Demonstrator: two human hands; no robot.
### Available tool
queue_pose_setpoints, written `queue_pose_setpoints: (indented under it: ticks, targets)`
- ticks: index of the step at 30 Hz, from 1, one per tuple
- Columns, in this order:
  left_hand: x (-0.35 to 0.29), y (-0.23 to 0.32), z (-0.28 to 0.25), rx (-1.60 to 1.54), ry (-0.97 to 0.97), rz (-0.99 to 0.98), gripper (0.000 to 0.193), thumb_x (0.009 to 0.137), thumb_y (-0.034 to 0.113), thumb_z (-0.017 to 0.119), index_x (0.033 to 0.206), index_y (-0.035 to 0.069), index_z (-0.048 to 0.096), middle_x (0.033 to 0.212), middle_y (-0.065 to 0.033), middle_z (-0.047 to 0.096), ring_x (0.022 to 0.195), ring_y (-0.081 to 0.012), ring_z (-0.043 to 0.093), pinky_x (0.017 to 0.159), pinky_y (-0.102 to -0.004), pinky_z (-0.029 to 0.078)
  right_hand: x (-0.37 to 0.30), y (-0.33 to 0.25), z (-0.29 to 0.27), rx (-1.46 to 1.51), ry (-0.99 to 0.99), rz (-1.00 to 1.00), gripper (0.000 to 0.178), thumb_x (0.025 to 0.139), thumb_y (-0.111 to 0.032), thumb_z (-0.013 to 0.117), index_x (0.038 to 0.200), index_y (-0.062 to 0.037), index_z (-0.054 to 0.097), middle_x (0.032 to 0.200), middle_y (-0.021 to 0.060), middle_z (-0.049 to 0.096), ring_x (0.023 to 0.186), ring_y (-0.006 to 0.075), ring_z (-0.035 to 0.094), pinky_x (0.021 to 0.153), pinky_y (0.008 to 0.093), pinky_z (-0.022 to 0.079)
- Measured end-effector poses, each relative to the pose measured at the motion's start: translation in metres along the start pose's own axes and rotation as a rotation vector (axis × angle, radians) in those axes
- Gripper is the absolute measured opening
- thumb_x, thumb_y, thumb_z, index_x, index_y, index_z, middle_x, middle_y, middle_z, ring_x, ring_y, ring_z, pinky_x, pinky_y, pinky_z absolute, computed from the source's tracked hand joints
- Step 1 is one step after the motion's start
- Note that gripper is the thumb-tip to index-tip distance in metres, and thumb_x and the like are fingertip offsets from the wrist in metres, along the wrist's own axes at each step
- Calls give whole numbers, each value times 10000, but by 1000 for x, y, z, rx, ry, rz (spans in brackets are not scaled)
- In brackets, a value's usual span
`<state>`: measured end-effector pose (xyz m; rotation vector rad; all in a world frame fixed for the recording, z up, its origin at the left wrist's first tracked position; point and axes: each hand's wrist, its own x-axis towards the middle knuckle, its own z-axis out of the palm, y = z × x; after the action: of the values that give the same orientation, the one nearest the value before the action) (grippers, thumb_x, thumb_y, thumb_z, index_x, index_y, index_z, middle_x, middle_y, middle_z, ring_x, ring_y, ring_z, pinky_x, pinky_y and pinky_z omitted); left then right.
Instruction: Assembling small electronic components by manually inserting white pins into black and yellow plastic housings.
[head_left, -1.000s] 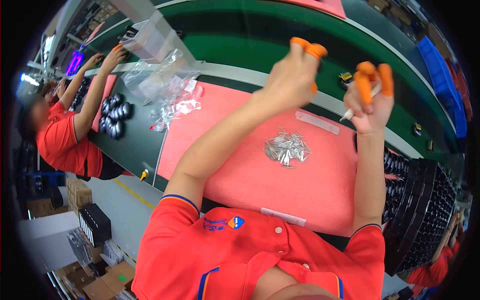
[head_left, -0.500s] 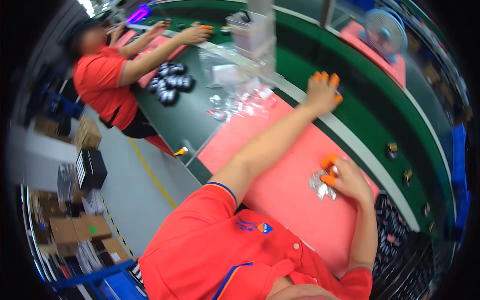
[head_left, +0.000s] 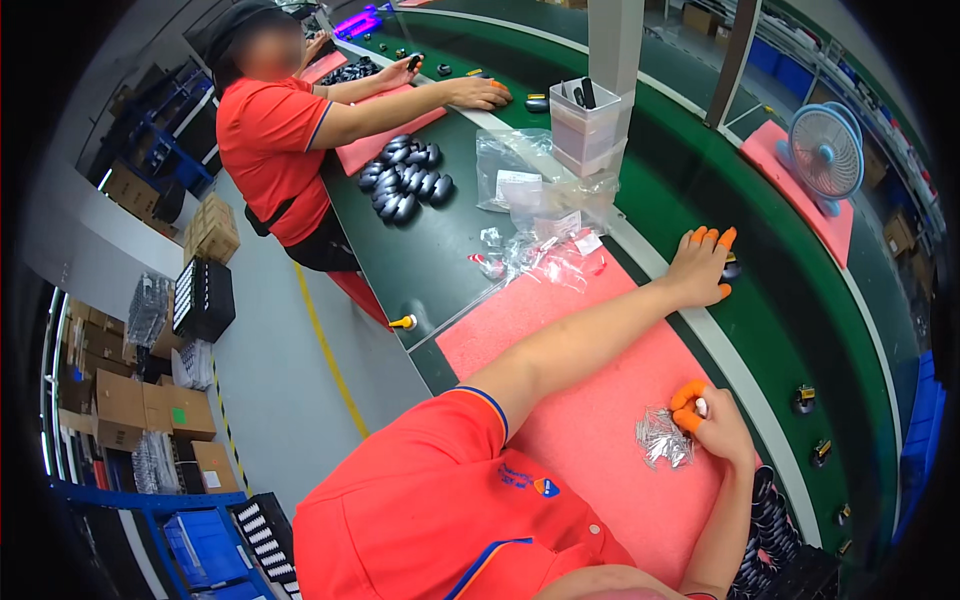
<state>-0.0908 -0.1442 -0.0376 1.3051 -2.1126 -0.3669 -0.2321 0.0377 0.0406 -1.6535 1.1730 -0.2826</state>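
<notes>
My left hand [head_left: 700, 268], with orange finger covers, stretches over the green conveyor belt [head_left: 765, 345]. Its fingers and thumb curve around the sides of a small black rounded part [head_left: 733, 268], which the hand partly hides. Closer in, my right hand [head_left: 722, 430] is over the pink mat [head_left: 590, 400], its covered thumb and index finger curled together in a pinch. Something small and whitish shows at those fingers; its kind is not clear. Right beside them lies a loose pile of thin silvery pins [head_left: 664, 440].
Several black parts [head_left: 804, 398] sit along the belt. Clear plastic bags [head_left: 545, 250] and a translucent bin [head_left: 585, 125] are beyond the mat. At left, a co-worker [head_left: 275, 150] reaches to the belt near piled black shells [head_left: 405, 180]. More black parts [head_left: 770, 530] lie by my right arm.
The whole view has shifted, so everything appears lower and further right, and is sharper now. My left hand stays at the black part; my right hand stays beside the pins.
</notes>
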Motion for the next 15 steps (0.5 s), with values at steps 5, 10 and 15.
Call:
queue_pose_setpoints:
  ticks: [5,10,15]
  targets:
    - [2,1,-7,-95,15,25,989,765,325,743,1514,-21,198,1424,-327,371,1381,-482,280,1153,-521,186,2,13,-1,21,5,-104,104,754,-4,684,843,-1,631,680,17,608,575,66,536,504,231,428]
    - [1,10,-7,-214,75,121,1031,737,376,769,1503,-31,211,1438,-358,339,1388,-490,267,1139,-532,208,-2,9,-3,91,-33,-7,126,732,-8,723,842,4,664,667,42,631,600,93,563,578,255,451]
    - [12,-5,-5,-212,331,112,944,747,330,807,1437,-63,296,1434,-316,356,1362,-458,320,1128,-477,279,-1,2,-9,61,-27,-86,141,722,-30,718,849,11,672,725,62,670,640,111,594,605,254,466]
